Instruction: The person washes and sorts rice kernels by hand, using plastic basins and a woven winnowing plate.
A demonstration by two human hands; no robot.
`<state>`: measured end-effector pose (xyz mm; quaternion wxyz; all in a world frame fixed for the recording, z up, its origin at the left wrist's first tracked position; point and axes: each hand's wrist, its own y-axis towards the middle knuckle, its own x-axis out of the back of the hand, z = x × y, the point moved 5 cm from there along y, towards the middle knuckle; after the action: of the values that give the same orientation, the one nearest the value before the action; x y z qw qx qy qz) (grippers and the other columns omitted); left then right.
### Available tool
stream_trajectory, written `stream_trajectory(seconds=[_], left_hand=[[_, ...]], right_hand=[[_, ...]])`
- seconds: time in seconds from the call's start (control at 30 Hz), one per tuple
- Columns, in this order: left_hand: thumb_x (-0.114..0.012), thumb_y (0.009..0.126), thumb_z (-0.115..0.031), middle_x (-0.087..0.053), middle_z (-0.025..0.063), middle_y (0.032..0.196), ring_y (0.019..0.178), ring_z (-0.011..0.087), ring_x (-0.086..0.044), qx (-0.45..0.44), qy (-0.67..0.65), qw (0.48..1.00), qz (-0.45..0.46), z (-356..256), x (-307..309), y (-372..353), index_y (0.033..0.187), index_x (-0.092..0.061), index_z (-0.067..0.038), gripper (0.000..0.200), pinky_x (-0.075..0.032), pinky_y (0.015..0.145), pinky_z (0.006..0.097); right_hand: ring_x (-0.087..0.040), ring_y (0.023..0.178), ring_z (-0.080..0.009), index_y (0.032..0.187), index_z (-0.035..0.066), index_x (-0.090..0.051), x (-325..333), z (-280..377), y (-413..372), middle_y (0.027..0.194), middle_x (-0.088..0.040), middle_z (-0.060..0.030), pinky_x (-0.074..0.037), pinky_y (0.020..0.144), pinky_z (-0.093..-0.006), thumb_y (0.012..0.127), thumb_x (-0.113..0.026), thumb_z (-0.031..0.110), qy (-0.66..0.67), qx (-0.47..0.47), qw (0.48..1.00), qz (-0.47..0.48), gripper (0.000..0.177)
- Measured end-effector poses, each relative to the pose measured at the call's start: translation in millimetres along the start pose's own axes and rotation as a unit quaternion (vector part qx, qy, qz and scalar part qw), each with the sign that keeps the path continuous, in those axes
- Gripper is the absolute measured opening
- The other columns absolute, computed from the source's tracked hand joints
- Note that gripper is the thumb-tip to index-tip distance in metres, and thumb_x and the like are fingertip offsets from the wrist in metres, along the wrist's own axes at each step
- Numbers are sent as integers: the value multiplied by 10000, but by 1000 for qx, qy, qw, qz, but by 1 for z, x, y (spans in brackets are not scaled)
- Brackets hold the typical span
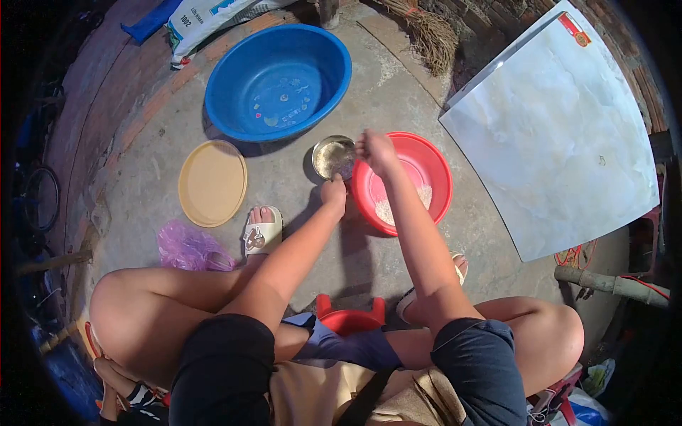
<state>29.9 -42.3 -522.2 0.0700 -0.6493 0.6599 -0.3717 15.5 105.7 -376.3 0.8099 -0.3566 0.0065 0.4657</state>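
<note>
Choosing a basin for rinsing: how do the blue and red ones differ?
The blue basin is larger than the red basin. The blue basin shows no grains inside, while the red basin has pale grains in it. Both sit open side up on the floor.

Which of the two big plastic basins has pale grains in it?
The red basin, beside the metal bowl: pale grains lie in its near side. The blue basin, larger and farther off, shows none.
</note>
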Motion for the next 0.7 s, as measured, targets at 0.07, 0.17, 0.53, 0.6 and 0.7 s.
stream_trajectory(seconds=[0.07, 0.17, 0.53, 0.6, 0.7], left_hand=[[-426, 865, -356, -614, 181, 737, 673, 262, -591, 5, 3, 1000, 14, -26, 16, -29, 824, -602, 68, 461, -442, 635, 373], [-429, 867, -386, -610, 202, 879, 802, 272, -583, 28, -34, 998, 51, -49, 29, -56, 922, -586, 83, 498, -431, 721, 379], [-479, 825, -441, -542, 87, 558, 447, 170, -460, 12, -84, 996, -34, -24, 39, -5, 623, -573, 0, 494, -345, 442, 332], [-495, 815, -438, -568, 98, 581, 473, 165, -501, 10, -60, 998, -25, -26, 42, 3, 700, -575, 10, 469, -366, 442, 316], [-484, 849, -359, -628, 171, 738, 586, 246, -620, 81, -78, 992, 52, -40, 44, -8, 973, -505, 85, 461, -476, 497, 340]], right_hand=[[-504, 574, -184, 776, 16, -533, -8, -12, 15, 649, -532, -82, -413, 549, -302, 893, -421, 285, -135, 46, 990, 21, 314], [-589, 707, -270, 939, -81, -570, -14, -15, 14, 770, -623, -159, -455, 681, -356, 884, -446, 290, -290, 125, 948, 39, 395], [-592, 674, -159, 937, -28, -603, 43, -3, 23, 815, -627, -116, -462, 572, -278, 883, -455, 181, -389, 262, 876, -112, 262], [-588, 664, -155, 922, -22, -607, 59, -15, 32, 798, -623, -107, -464, 562, -281, 883, -452, 179, -381, 243, 883, -124, 257], [-574, 636, -143, 899, -9, -610, 82, -30, 41, 764, -613, -91, -457, 538, -275, 883, -449, 180, -366, 224, 891, -147, 249]])
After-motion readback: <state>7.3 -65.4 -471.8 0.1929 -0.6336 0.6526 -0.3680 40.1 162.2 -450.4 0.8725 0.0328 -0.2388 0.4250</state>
